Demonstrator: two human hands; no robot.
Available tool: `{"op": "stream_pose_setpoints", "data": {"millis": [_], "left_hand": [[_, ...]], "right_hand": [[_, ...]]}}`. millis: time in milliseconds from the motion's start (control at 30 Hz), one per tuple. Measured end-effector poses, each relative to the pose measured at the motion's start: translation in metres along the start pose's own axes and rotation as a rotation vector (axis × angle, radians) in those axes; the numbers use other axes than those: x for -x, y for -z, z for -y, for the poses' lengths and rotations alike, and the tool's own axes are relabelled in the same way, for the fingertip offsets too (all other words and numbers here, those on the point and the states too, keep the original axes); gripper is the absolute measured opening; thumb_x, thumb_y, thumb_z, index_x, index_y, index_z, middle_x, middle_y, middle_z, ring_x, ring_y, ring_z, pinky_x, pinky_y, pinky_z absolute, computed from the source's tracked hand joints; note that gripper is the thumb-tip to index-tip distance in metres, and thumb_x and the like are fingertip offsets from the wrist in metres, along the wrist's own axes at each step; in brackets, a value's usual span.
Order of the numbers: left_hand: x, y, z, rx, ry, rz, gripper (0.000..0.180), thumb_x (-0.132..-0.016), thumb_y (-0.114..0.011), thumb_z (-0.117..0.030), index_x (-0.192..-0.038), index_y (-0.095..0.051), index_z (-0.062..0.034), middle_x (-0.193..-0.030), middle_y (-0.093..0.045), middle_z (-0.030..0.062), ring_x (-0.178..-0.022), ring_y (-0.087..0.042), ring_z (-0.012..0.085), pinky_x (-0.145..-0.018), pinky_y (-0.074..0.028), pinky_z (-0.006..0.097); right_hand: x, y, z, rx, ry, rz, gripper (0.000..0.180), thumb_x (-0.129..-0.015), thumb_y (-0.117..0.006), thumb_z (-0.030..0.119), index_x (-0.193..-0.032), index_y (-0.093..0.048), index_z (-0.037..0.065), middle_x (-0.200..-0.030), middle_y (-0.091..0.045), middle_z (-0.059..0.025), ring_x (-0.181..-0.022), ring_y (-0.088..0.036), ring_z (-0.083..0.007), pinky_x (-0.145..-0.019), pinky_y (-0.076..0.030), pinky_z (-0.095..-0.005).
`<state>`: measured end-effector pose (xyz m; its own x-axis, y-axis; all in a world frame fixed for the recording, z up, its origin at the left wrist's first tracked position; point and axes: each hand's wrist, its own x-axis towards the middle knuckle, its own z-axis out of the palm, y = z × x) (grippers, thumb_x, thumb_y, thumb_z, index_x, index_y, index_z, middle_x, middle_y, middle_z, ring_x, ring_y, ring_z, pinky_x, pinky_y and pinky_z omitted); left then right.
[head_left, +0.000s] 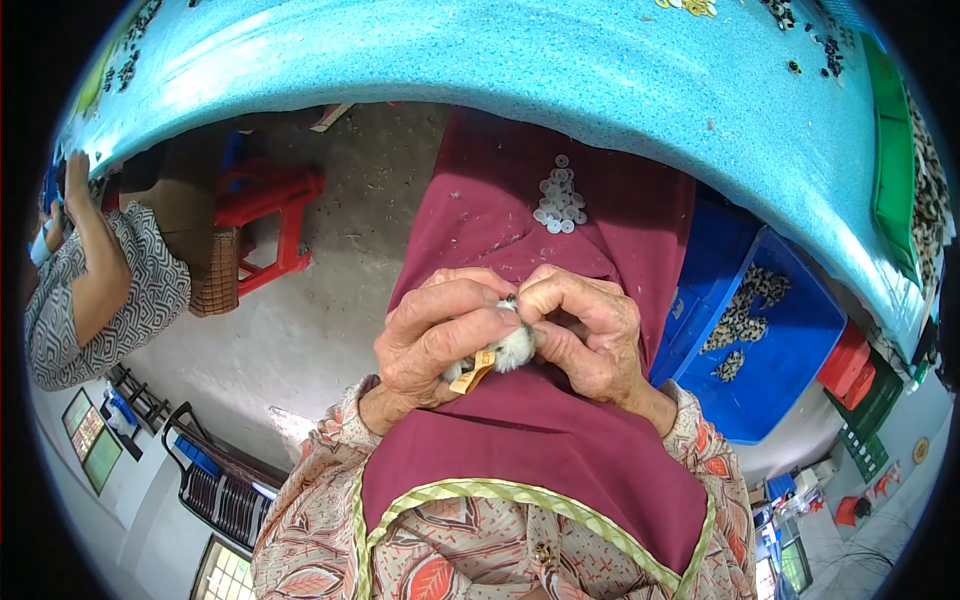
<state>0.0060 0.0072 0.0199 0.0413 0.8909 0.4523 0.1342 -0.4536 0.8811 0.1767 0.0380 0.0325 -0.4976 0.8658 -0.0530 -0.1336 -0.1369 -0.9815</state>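
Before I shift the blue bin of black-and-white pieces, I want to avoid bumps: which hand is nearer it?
Right. The right hand is left of the blue bin, apart from it; the left hand, holding the white furry piece, is farther left.

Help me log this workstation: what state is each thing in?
Left hand: gripping the white plush piece
Right hand: at the plush piece's edge, grip unclear
White plush piece: held, partly hidden
Yellow tag: sticking out below the left hand
Burgundy apron: worn, spread out
White plastic discs: loosely heaped on the apron
Blue bin: open, partly filled

Workshop, parts-strewn table (500,60), filled bin (775,385)
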Motion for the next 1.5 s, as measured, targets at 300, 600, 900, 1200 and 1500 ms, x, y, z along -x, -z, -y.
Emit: {"op": "stream_pose_setpoints", "data": {"millis": [300,600,900,1200,1500], "left_hand": [[0.007,0.007,0.001,-0.024,-0.082,0.003,0.028,-0.065,-0.076,-0.007,-0.091,-0.068,0.0021,-0.091,-0.06,0.0132,-0.073,-0.065,0.0282,-0.062,-0.055,0.036],[0.007,0.004,-0.006,-0.061,-0.03,0.02,0.028,-0.062,-0.076,-0.005,-0.088,-0.069,0.0004,-0.091,-0.058,0.0117,-0.073,-0.065,0.0266,-0.062,-0.055,0.034],[0.017,0.005,0.002,-0.111,-0.027,-0.033,0.033,-0.062,-0.078,-0.003,-0.095,-0.07,-0.0032,-0.097,-0.057,0.0094,-0.079,-0.065,0.0241,-0.063,-0.054,0.032],[0.013,0.004,-0.002,-0.243,0.0,-0.026,0.035,-0.061,-0.08,-0.004,-0.095,-0.071,-0.007,-0.097,-0.056,0.0072,-0.078,-0.064,0.021,-0.063,-0.052,0.03],[0.01,0.002,-0.006,-0.274,0.142,-0.014,0.031,-0.069,-0.076,-0.008,-0.099,-0.069,-0.005,-0.096,-0.059,0.0096,-0.087,-0.062,0.0216,-0.07,-0.052,0.03]], "right_hand": [[0.006,0.005,-0.001,-0.153,-0.239,-0.105,0.01,-0.08,-0.065,-0.006,-0.089,-0.065,-0.002,-0.079,-0.066,-0.0055,-0.065,-0.062,-0.0087,-0.058,-0.051,-0.0212],[-0.012,-0.005,0.005,-0.125,-0.205,-0.125,0.016,-0.083,-0.061,-0.007,-0.099,-0.064,-0.004,-0.094,-0.065,-0.0099,-0.082,-0.066,-0.0118,-0.068,-0.055,-0.0219],[-0.009,-0.008,0.005,-0.249,-0.308,-0.162,0.026,-0.085,-0.062,-0.005,-0.11,-0.058,-0.005,-0.094,-0.066,-0.0116,-0.086,-0.064,-0.0118,-0.074,-0.054,-0.0223],[-0.006,-0.01,0.002,-0.151,-0.23,-0.221,0.024,-0.082,-0.065,-0.005,-0.106,-0.06,-0.004,-0.092,-0.067,-0.0115,-0.085,-0.066,-0.0123,-0.075,-0.055,-0.0225],[-0.005,-0.006,-0.004,-0.077,-0.163,-0.224,0.02,-0.082,-0.064,-0.007,-0.101,-0.062,-0.004,-0.088,-0.069,-0.0099,-0.086,-0.066,-0.0125,-0.075,-0.056,-0.0237]]}}
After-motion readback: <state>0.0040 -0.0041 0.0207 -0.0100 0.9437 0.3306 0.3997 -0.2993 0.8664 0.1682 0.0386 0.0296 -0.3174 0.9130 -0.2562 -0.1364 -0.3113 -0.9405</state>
